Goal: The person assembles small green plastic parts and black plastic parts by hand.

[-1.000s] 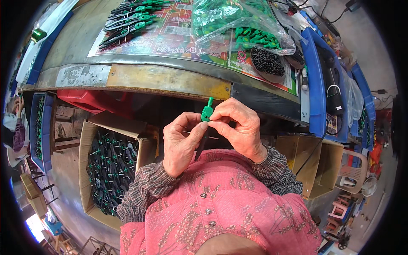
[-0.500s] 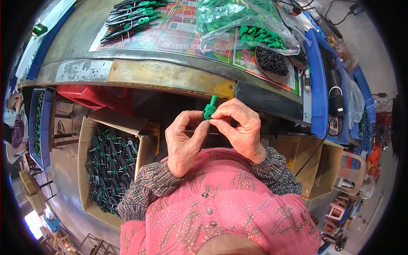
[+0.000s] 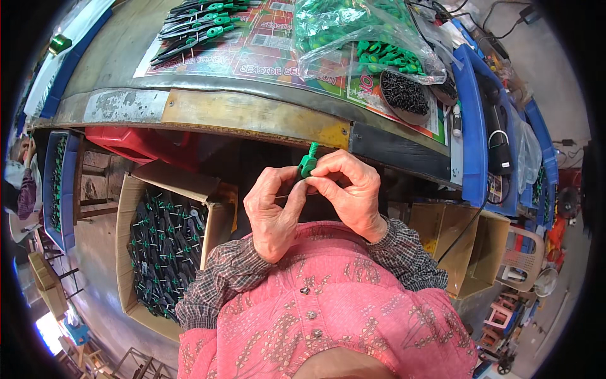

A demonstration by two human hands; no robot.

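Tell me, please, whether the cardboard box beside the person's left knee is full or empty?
Nearly full: the cardboard box holds a dense heap of black-and-green tools.

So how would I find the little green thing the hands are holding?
Start at the long workbench edge with its yellow strip. Just below its middle, the left hand and right hand meet. Between them sticks up the small green plastic ribbed piece, the only one off the bench.

A small green plastic part with a ribbed, screw-like stem stood roughly upright, stem pointing up, pinched between the fingertips of the left hand and right hand, just below the desk edge.
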